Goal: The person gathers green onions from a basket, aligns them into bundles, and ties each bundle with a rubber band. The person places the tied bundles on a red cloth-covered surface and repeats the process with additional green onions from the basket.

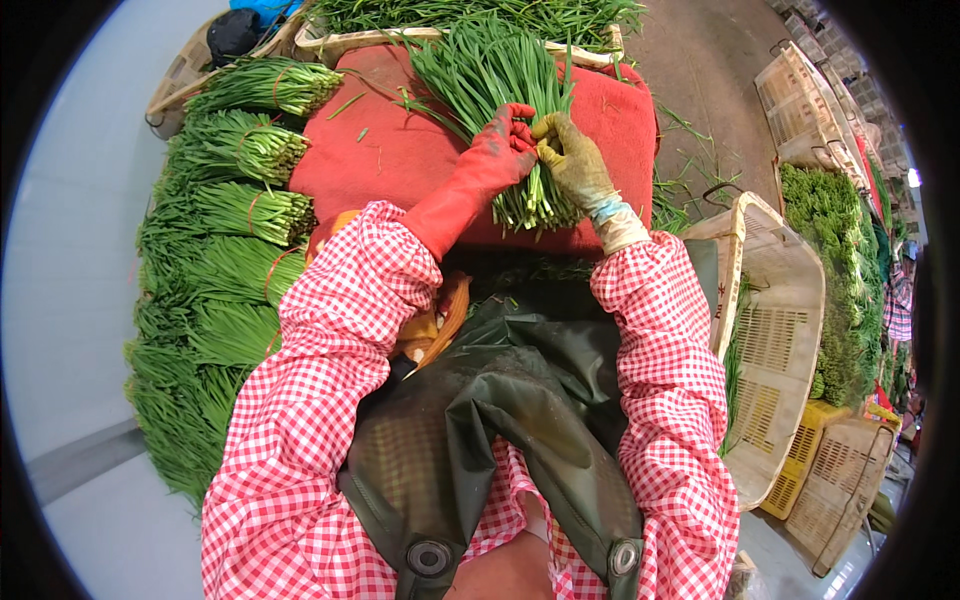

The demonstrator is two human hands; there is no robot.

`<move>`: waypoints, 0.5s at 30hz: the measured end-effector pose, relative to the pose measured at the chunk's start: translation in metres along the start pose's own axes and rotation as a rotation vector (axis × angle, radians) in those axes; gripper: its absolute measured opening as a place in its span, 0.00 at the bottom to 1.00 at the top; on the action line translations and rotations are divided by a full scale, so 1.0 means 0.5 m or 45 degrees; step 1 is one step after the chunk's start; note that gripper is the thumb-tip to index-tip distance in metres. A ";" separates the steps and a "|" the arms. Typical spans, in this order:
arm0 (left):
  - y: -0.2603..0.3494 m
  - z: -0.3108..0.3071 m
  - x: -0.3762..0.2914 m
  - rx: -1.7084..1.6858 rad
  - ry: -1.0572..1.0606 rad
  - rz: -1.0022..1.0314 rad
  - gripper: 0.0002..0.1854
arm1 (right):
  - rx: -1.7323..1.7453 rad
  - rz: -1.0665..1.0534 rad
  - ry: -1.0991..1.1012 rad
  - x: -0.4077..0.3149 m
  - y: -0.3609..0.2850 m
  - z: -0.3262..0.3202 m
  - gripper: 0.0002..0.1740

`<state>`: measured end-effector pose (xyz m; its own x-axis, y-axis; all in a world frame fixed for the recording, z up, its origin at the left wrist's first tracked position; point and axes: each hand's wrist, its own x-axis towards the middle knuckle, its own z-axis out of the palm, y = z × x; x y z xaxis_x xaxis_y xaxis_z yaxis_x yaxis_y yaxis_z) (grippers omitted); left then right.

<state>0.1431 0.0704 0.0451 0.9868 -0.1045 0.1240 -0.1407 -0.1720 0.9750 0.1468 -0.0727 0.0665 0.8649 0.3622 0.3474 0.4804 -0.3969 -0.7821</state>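
Note:
A thick bunch of long green leafy stalks, apparently Chinese chives (pixel 491 67), lies over a red cloth pad (pixel 382 142), its pale cut ends towards me. My left hand (pixel 501 146), in a red rubber glove, rests on the bunch from the left with curled fingers. From the right, my right hand (pixel 574 154), in a dirty yellowish glove, pinches at the bunch's middle, fingertips close to the left ones. Whether a band is between the fingers cannot be seen. Tied chive bunches (pixel 259 214) with reddish bands are stacked at the left.
A crate (pixel 330 46) of loose chives stands beyond the pad. At right are a large empty-looking pale plastic crate (pixel 776 337), a yellow crate (pixel 802 450) and a pile of green bunches (pixel 832 277). Loose leaves litter the floor (pixel 705 67). A person in plaid (pixel 898 300) is far right.

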 end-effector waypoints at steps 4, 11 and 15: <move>0.005 0.005 -0.006 0.097 0.062 0.053 0.32 | 0.048 0.044 -0.109 -0.002 -0.003 -0.009 0.13; 0.005 0.001 -0.010 0.224 0.036 0.223 0.36 | 0.057 -0.048 -0.173 -0.004 -0.007 -0.011 0.16; 0.007 0.006 -0.009 0.237 0.039 0.203 0.40 | -0.066 -0.117 -0.155 -0.001 0.001 -0.011 0.14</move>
<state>0.1379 0.0671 0.0474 0.9524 -0.1155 0.2820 -0.3046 -0.3334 0.8922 0.1474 -0.0777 0.0688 0.7943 0.4975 0.3487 0.5666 -0.3993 -0.7208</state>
